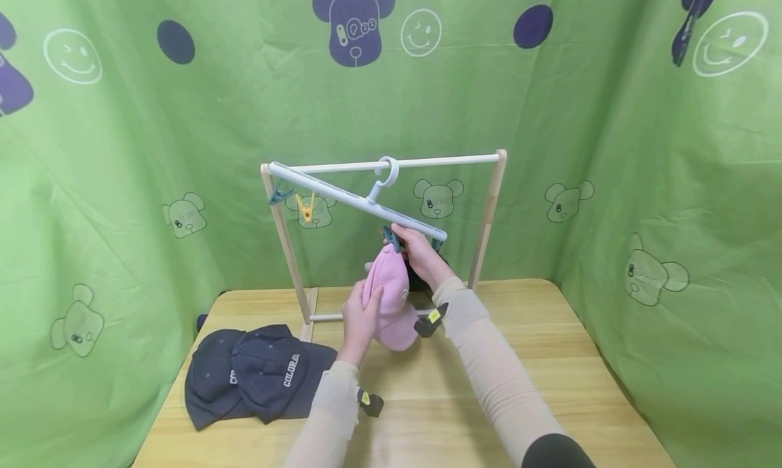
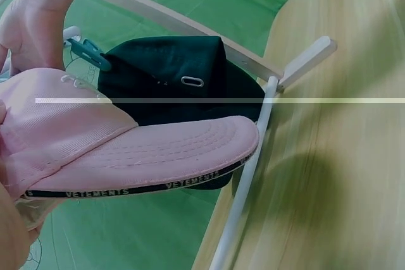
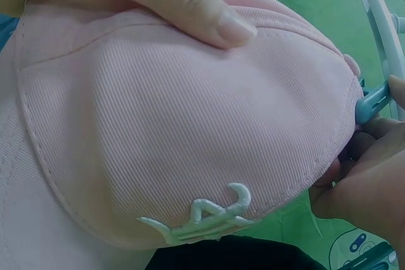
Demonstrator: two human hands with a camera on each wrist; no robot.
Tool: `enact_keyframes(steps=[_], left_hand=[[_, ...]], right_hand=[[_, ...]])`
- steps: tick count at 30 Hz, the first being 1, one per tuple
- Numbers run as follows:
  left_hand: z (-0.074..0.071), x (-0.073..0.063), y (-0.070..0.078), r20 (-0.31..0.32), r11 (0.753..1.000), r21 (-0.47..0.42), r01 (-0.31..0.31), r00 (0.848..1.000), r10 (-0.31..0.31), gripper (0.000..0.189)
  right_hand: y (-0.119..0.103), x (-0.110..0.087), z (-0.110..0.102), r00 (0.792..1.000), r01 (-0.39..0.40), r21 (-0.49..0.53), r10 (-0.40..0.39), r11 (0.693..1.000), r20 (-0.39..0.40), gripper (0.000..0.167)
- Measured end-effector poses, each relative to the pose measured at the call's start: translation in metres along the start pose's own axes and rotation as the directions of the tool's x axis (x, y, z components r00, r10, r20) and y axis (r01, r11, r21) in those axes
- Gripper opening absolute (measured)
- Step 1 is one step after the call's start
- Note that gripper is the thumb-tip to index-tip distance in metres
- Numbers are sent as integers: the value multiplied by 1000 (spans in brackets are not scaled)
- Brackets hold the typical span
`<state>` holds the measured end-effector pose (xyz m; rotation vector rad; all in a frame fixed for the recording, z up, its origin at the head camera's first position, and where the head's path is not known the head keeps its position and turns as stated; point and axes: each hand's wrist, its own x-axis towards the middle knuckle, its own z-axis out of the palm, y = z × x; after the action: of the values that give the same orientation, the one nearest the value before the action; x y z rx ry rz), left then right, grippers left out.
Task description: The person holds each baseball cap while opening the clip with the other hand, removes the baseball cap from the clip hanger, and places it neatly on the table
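Enclosing everything before me: one green curtain [image 1: 238,115], printed with bears and winking faces. Clock directions are read with the person at six.

Desk [image 1: 550,359]: one, wood-grained.
Rack [image 1: 485,223]: one, wooden posts, standing at the desk's twelve o'clock.
Hanger [image 1: 336,192]: one, pale, hooked over the rack's top, sloping from ten o'clock down to four.
Navy caps [image 1: 269,369]: two, lettered, overlapping, lying at the desk's nine o'clock.
Dark cap [image 2: 164,71]: one, hanging near the hanger's four o'clock end.
Pink cap [image 1: 391,281]: one, held clear of the desk at five o'clock from the hanger's middle, brim towards six.
Left hand [image 1: 360,318]: one, fingers curled round the pink cap, thumb outside.
Right hand [image 1: 421,250]: one, fingers pinching a teal clip [image 3: 373,103] at the cap edge opposite the brim.
Other clips: second teal clip [image 2: 90,54], on the dark cap; third teal clip [image 1: 280,195] and yellow clip [image 1: 307,212], towards the hanger's ten o'clock end.

Step in hand, by my reading: fastening the pink cap to the hanger. Whether the clip has bitten the cloth, I cannot tell. The next move would call for seating that edge fully, then easing the clip closed while the left hand bears the weight.
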<state>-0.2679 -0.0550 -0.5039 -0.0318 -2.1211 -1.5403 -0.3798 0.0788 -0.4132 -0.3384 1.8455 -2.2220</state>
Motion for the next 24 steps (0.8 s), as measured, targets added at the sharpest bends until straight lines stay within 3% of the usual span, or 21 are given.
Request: enact_keyframes(steps=[8,16,24], left_hand=[[2,-5,2,-101,995,52,-88,990,93,28],[3,-9,2,-164,979,117,-166,969,184,33],[4,-11,3,-181,979,114,-169,965,188,34]], right_hand=[[0,0,1,1000,-1,23,1,1000,-3,17],[-1,0,1,1000,-8,16,8,1000,-20,21],[-1,-3,1,1000,-17,37,17,999,-9,20]])
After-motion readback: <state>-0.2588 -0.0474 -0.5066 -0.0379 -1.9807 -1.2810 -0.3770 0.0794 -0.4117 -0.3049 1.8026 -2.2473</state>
